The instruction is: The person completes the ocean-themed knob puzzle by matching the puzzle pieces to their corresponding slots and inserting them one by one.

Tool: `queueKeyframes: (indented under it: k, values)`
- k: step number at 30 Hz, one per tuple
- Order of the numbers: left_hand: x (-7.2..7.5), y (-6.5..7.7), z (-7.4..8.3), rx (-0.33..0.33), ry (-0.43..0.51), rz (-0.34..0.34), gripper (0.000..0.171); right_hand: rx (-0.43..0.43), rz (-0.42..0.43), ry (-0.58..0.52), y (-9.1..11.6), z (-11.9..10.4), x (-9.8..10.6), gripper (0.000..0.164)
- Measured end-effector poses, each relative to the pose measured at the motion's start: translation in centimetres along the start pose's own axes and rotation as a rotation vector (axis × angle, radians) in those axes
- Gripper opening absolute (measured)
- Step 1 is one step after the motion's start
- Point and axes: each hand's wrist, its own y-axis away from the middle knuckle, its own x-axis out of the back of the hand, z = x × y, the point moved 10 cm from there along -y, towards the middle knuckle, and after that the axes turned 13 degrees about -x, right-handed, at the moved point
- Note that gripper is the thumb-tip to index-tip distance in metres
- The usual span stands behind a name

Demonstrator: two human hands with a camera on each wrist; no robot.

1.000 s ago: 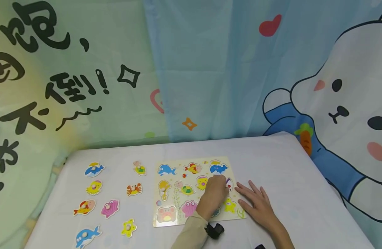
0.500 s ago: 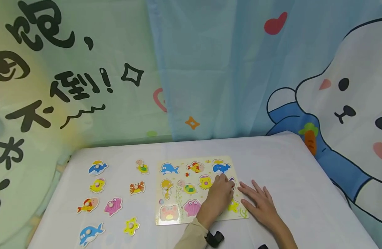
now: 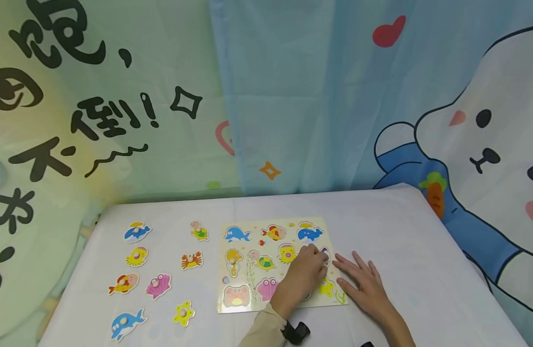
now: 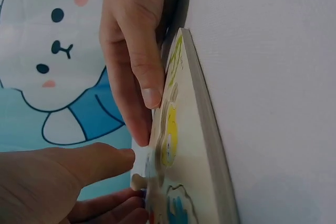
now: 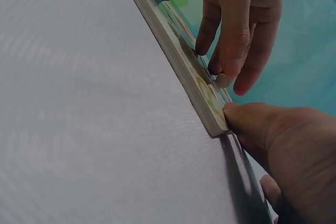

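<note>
A wooden puzzle board (image 3: 225, 309) with sea-animal pictures lies mid-table. My left hand (image 3: 302, 278) is over its right side, with the fingers bent around the small wooden knob (image 4: 138, 182) of a puzzle piece. Most of that piece is hidden under the fingers; a bit of purple shows. In the right wrist view the knob (image 5: 222, 81) sits right at the fingertips. My right hand (image 3: 364, 286) rests at the board's right edge, fingers spread, its thumb touching the corner. A seahorse piece (image 3: 233, 262) sits in the board.
Several loose knobbed pieces lie left of the board, among them a crab (image 3: 192, 260), a turtle (image 3: 199, 232), a pink shell (image 3: 158, 286), a yellow starfish (image 3: 184, 313) and a blue dolphin (image 3: 127, 325). A printed curtain (image 3: 284, 96) hangs behind the white table.
The head view has shifted slightly, moving the whole scene a little to the right. My left fingers stay at the same place on the board, and the right hand keeps its place.
</note>
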Motion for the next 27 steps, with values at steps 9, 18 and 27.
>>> queueKeyframes:
  k: [9,18,27]
  values:
    - [1.6,0.3,2.1,-0.097,-0.045,0.031,0.032,0.009,0.022,0.013,0.0,0.1,0.0,0.039]
    - [3.0,0.4,4.7,-0.217,0.008,0.038,0.031,-0.023,0.021,0.054,-0.2,0.6,0.3,0.039]
    - [3.0,2.5,5.5,-0.309,0.021,0.032,0.031,0.001,0.017,0.033,0.0,0.1,0.3,0.041]
